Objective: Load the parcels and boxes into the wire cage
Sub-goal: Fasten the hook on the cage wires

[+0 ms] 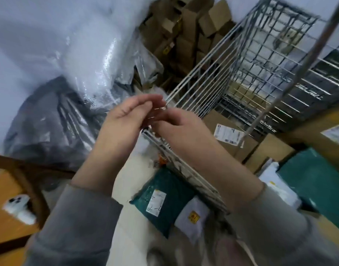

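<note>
The wire cage stands open-topped at centre right, its near corner just ahead of me. My left hand and my right hand meet at that corner. The left fingers lie nearly straight beside the thumb, with nothing seen in them. The right fingertips are hidden behind the left hand. Inside the cage lie a labelled cardboard box, a second cardboard box and a green parcel. Outside, below the cage wall, lie another green parcel and a white parcel.
A black plastic bag and clear plastic wrap fill the left. Stacked cardboard boxes stand behind the cage. A metal pole crosses the right. A white phone lies on an orange surface at lower left.
</note>
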